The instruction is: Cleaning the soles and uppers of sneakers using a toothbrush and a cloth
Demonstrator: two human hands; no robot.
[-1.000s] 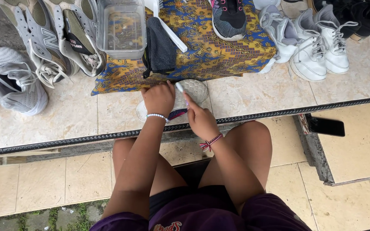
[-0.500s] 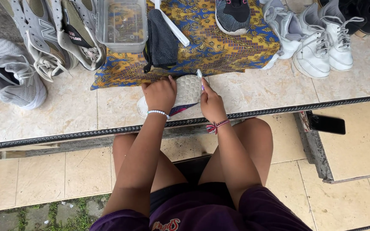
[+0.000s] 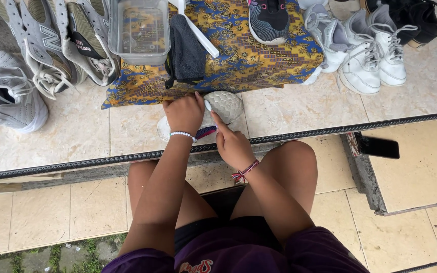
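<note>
Head view: since the earlier frame the view has tipped slightly; both hands stay on the same shoe, and the right hand has slid a little nearer, off the sole's far edge. Tiled ledge spans the frame, with a patterned blue-yellow cloth spread at its far middle. Grey sneakers sit far left, white sneakers far right. A clear plastic tub and a dark rag lie on the cloth's left part. A black phone lies on the lower step, right. The pale shoe lies sole-up on the ledge's near edge, just in front of the cloth; its sole is off-white and bumpy, with a red-blue stripe on the side. Left hand is curled closed over the shoe's left part, gripping it. Right hand is partly open, its index finger stretched out and touching the sole beside a small white object, too small to identify.
</note>
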